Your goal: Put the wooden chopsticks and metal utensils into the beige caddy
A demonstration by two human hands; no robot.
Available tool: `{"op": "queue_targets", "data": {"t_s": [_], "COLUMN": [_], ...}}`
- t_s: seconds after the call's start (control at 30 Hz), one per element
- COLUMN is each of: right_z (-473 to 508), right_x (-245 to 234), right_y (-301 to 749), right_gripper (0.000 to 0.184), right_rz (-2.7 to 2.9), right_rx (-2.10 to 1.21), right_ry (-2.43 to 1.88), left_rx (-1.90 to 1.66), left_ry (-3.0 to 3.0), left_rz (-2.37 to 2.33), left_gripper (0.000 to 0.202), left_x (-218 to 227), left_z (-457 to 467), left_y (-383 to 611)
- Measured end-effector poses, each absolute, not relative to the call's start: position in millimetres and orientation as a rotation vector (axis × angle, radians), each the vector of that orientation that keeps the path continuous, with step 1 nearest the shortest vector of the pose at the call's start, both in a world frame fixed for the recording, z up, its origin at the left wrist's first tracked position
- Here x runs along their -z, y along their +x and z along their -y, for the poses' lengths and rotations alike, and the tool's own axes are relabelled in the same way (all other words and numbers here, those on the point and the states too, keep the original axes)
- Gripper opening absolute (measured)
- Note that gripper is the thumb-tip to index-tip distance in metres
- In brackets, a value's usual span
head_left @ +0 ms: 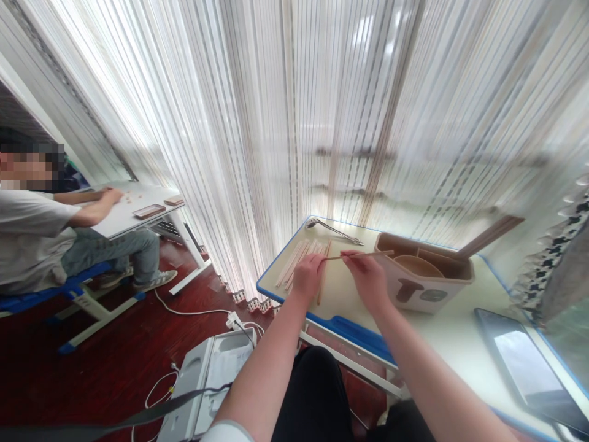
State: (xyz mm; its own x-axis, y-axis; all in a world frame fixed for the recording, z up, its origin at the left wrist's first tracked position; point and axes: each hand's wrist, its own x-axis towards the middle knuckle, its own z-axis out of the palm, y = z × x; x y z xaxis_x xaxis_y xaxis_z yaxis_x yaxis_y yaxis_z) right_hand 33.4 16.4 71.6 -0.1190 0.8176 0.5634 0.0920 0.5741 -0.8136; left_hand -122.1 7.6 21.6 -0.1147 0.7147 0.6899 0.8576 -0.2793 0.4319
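Observation:
My left hand [307, 275] rests on the cream table [460, 331], fingers curled over a pile of several wooden chopsticks [299, 259]. My right hand [365, 271] pinches one chopstick [368, 254], held level and pointing right toward a beige divided cutlery holder [426, 279]. The left hand's fingertips meet that chopstick's left end. Long chopsticks [490, 236] stick out of the holder's far right compartment. Metal tongs [332, 230] lie at the table's far edge.
A dark tablet [529, 365] lies on the table at the right. White string curtains [294, 110] hang behind. On the red floor stand a grey box [207, 380] and white cables. At the left another person sits at a second white table [133, 215].

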Motion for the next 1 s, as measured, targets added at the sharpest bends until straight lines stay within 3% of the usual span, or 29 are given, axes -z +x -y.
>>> {"op": "queue_targets", "data": {"t_s": [0.33, 0.73, 1.0], "right_z": [-21, -14, -23], "right_x": [-126, -212, -212], "right_y": [38, 94, 109], "right_gripper": [0.025, 0.025, 0.024], "right_rz": [1.71, 1.878, 1.931], "right_rx": [-0.723, -0.684, -0.681], "right_ry": [-0.733, -0.855, -0.834], "left_rx": [1.215, 1.402, 1.531], "left_ry": [-2.099, -2.258, -2.265], "left_rz": [1.752, 1.639, 1.65], "left_gripper": [0.022, 0.019, 0.018], "left_x": [-59, -108, -107], "left_z": [-4, -10, -14], "left_y": [-111, -70, -62]}}
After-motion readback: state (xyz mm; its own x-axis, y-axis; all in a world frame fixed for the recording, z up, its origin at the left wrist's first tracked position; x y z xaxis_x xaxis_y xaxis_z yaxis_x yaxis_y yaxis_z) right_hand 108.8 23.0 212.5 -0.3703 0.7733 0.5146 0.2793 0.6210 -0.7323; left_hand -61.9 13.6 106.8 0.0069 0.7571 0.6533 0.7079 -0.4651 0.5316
